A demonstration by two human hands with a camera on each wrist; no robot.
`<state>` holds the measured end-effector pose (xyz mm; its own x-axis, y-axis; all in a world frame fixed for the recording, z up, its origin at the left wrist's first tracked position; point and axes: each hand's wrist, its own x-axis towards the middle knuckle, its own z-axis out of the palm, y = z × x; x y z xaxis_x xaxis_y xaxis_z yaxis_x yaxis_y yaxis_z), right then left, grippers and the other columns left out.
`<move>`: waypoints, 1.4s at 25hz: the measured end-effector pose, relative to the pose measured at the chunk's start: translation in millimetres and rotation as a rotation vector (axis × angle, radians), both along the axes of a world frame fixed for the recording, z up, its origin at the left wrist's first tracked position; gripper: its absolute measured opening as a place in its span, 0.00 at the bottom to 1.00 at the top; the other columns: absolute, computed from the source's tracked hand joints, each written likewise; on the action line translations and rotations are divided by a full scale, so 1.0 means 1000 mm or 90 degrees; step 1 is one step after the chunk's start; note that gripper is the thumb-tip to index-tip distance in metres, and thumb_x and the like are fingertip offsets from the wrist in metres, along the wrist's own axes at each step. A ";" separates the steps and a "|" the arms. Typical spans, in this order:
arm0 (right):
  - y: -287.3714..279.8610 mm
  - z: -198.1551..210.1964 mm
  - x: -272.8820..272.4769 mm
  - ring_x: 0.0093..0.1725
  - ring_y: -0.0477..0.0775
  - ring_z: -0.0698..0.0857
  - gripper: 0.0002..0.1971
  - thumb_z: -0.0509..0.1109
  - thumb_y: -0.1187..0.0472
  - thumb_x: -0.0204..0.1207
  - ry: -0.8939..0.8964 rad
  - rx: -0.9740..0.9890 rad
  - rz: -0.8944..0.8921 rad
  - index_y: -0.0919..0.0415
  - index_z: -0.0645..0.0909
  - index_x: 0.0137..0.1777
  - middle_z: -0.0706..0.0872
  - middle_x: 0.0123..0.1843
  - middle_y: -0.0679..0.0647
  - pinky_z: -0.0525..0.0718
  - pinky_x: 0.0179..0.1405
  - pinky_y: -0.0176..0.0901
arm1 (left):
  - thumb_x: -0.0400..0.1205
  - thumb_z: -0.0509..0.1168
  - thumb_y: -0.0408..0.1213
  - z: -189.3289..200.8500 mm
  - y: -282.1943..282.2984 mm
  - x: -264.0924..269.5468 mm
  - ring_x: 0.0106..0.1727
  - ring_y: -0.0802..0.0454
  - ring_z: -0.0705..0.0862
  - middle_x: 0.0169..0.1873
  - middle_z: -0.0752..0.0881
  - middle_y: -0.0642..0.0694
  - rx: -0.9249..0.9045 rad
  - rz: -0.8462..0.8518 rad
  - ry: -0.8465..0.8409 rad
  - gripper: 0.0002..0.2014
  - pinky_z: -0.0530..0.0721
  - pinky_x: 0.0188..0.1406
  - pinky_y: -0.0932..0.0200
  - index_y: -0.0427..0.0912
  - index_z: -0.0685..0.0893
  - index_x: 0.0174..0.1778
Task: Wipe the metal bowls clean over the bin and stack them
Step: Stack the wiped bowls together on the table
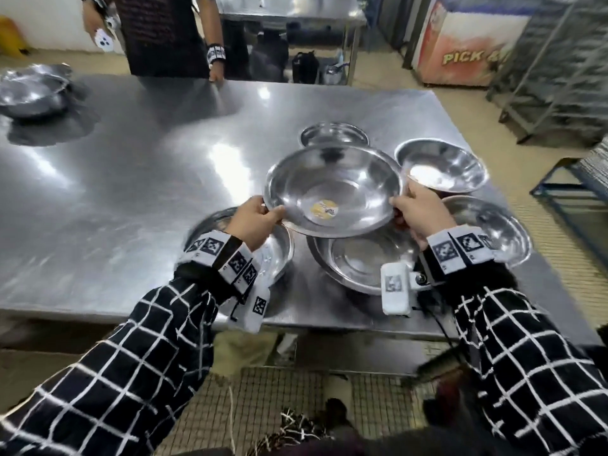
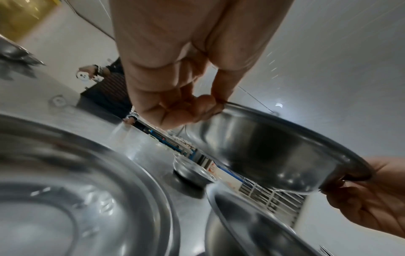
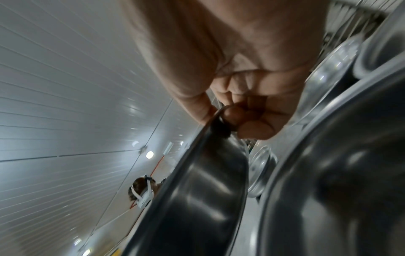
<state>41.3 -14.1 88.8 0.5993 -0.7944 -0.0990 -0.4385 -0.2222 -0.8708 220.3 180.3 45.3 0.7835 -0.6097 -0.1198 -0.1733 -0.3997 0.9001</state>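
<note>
Item 1: held bowl [image 1: 334,189], one, stainless steel, upright and slightly tilted, lifted clear above the tabletop [image 1: 131,179] near its front right part. A round yellow-and-white sticker [image 1: 324,208] sits on its inner base. The left hand [image 1: 255,222] pinches the left rim, thumb on top and fingers curled beneath; the right hand [image 1: 419,213] grips the opposite rim the same way. Both hands are closed on this one bowl.

Item 2: loose bowls on the tabletop around the held one, five counted in the head view, all mouth-up. One left bowl [image 1: 279,251] lies under the left wrist. One front bowl [image 1: 358,261] sits directly below the held bowl, partly covered by it. One right bowl [image 1: 493,225] lies beside the right wrist. One far-right bowl [image 1: 441,166] stands behind that, with a pale patch inside. One rear bowl [image 1: 334,134] is just beyond the held bowl's far rim.

Item 3: bowl pile [image 1: 31,90], one cluster at the far left corner of the tabletop, well apart from the rest; blurred, so the count cannot be told, possibly several.

Item 4: second person [image 1: 164,34], one, standing at the far edge, one hand touching the tabletop.

Item 5: chest freezer [image 1: 467,44], one, on the floor beyond the far right corner, lettered "PICK".
</note>
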 end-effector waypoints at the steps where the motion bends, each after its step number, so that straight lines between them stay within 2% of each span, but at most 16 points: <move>1: 0.008 -0.005 -0.019 0.45 0.54 0.83 0.06 0.65 0.62 0.73 -0.018 0.009 -0.029 0.50 0.80 0.46 0.86 0.45 0.53 0.83 0.43 0.38 | 0.82 0.65 0.44 -0.004 0.001 -0.011 0.34 0.52 0.80 0.37 0.85 0.45 0.015 -0.029 -0.020 0.11 0.81 0.40 0.51 0.40 0.81 0.53; 3: 0.021 -0.016 -0.048 0.40 0.47 0.80 0.08 0.63 0.65 0.77 -0.014 -0.009 -0.073 0.52 0.79 0.51 0.83 0.44 0.51 0.77 0.29 0.26 | 0.81 0.66 0.46 -0.014 0.000 -0.026 0.35 0.53 0.81 0.42 0.87 0.42 0.042 -0.075 -0.051 0.12 0.83 0.46 0.49 0.40 0.81 0.52; 4: 0.025 -0.024 -0.060 0.40 0.47 0.80 0.07 0.62 0.65 0.79 -0.006 -0.030 -0.093 0.54 0.78 0.52 0.82 0.45 0.52 0.75 0.28 0.24 | 0.80 0.66 0.46 -0.017 0.000 -0.033 0.37 0.53 0.82 0.44 0.87 0.41 0.051 -0.094 -0.059 0.13 0.83 0.50 0.48 0.40 0.81 0.52; 7: 0.028 -0.059 -0.081 0.53 0.56 0.82 0.13 0.61 0.62 0.79 0.020 -0.053 -0.128 0.58 0.78 0.62 0.84 0.53 0.55 0.74 0.49 0.36 | 0.79 0.68 0.46 -0.029 -0.003 -0.045 0.48 0.43 0.86 0.47 0.87 0.42 0.081 -0.124 -0.059 0.15 0.83 0.55 0.45 0.40 0.81 0.54; 10: 0.026 -0.084 -0.088 0.58 0.55 0.80 0.19 0.62 0.60 0.79 0.050 -0.062 -0.151 0.54 0.75 0.70 0.84 0.58 0.53 0.71 0.53 0.39 | 0.81 0.65 0.46 -0.030 -0.007 -0.052 0.49 0.45 0.83 0.46 0.85 0.44 0.160 -0.137 -0.115 0.15 0.80 0.50 0.52 0.39 0.79 0.55; 14: 0.024 -0.091 -0.089 0.53 0.62 0.81 0.12 0.64 0.61 0.75 0.113 -0.114 -0.181 0.60 0.79 0.57 0.84 0.52 0.60 0.73 0.48 0.42 | 0.83 0.63 0.45 -0.029 -0.017 -0.061 0.49 0.45 0.80 0.44 0.80 0.44 0.259 -0.160 -0.172 0.11 0.73 0.47 0.57 0.40 0.75 0.48; 16: 0.025 -0.095 -0.089 0.43 0.62 0.78 0.02 0.64 0.62 0.75 0.173 -0.154 -0.183 0.56 0.77 0.43 0.81 0.40 0.59 0.69 0.40 0.40 | 0.83 0.63 0.43 -0.030 -0.021 -0.063 0.53 0.42 0.81 0.48 0.83 0.40 0.268 -0.158 -0.203 0.11 0.73 0.49 0.56 0.39 0.77 0.54; 17: 0.026 -0.098 -0.089 0.39 0.61 0.76 0.03 0.63 0.63 0.75 0.193 -0.173 -0.179 0.54 0.78 0.42 0.79 0.36 0.57 0.68 0.38 0.39 | 0.83 0.63 0.42 -0.032 -0.021 -0.063 0.55 0.41 0.82 0.51 0.84 0.40 0.263 -0.158 -0.212 0.12 0.74 0.51 0.54 0.39 0.77 0.58; 20: 0.026 -0.101 -0.094 0.42 0.58 0.80 0.17 0.64 0.62 0.77 0.137 -0.152 -0.196 0.53 0.81 0.65 0.82 0.37 0.55 0.75 0.45 0.38 | 0.82 0.65 0.43 -0.030 -0.022 -0.060 0.58 0.41 0.82 0.55 0.85 0.38 0.291 -0.189 -0.225 0.18 0.77 0.55 0.51 0.38 0.75 0.64; 22: 0.019 -0.098 -0.097 0.43 0.54 0.80 0.19 0.64 0.62 0.78 0.080 -0.108 -0.215 0.54 0.79 0.69 0.82 0.38 0.53 0.78 0.51 0.39 | 0.82 0.64 0.45 -0.021 -0.027 -0.060 0.60 0.41 0.82 0.57 0.84 0.38 0.310 -0.208 -0.243 0.23 0.77 0.56 0.52 0.38 0.71 0.70; 23: 0.012 -0.094 -0.098 0.38 0.53 0.80 0.19 0.64 0.62 0.78 0.056 -0.090 -0.220 0.53 0.80 0.68 0.82 0.36 0.52 0.82 0.48 0.41 | 0.83 0.64 0.46 -0.014 -0.033 -0.061 0.60 0.42 0.82 0.58 0.84 0.39 0.299 -0.220 -0.239 0.25 0.77 0.57 0.53 0.39 0.70 0.73; 25: -0.013 -0.082 -0.099 0.29 0.51 0.78 0.17 0.64 0.61 0.79 0.003 -0.066 -0.233 0.52 0.80 0.66 0.82 0.34 0.51 0.83 0.31 0.40 | 0.83 0.63 0.45 0.006 -0.053 -0.063 0.57 0.47 0.82 0.57 0.83 0.45 0.244 -0.249 -0.202 0.25 0.76 0.55 0.57 0.41 0.69 0.75; 28: -0.068 -0.054 -0.102 0.27 0.48 0.78 0.15 0.63 0.63 0.81 -0.057 -0.058 -0.238 0.52 0.78 0.66 0.84 0.44 0.51 0.78 0.19 0.31 | 0.83 0.63 0.49 0.028 -0.099 -0.058 0.60 0.44 0.82 0.63 0.82 0.42 0.211 -0.267 -0.182 0.26 0.79 0.61 0.53 0.42 0.70 0.75; 30: -0.114 -0.040 -0.104 0.28 0.48 0.80 0.15 0.63 0.64 0.81 -0.062 -0.052 -0.247 0.48 0.78 0.64 0.85 0.44 0.52 0.81 0.20 0.34 | 0.83 0.62 0.50 0.036 -0.139 -0.051 0.54 0.44 0.84 0.60 0.83 0.41 0.237 -0.273 -0.163 0.27 0.82 0.50 0.54 0.38 0.71 0.74; 32: -0.167 -0.034 -0.099 0.27 0.48 0.79 0.17 0.62 0.66 0.81 -0.069 -0.029 -0.258 0.47 0.77 0.64 0.85 0.41 0.54 0.79 0.19 0.35 | 0.84 0.62 0.48 0.042 -0.184 -0.044 0.38 0.49 0.82 0.51 0.83 0.42 0.227 -0.265 -0.072 0.25 0.81 0.31 0.61 0.35 0.73 0.71; 35: -0.243 -0.039 -0.087 0.30 0.50 0.78 0.19 0.59 0.68 0.80 -0.059 0.022 -0.277 0.55 0.76 0.69 0.84 0.42 0.54 0.80 0.23 0.42 | 0.85 0.61 0.41 0.043 -0.245 -0.037 0.30 0.53 0.76 0.49 0.80 0.40 0.170 -0.190 0.089 0.20 0.74 0.12 0.70 0.32 0.74 0.69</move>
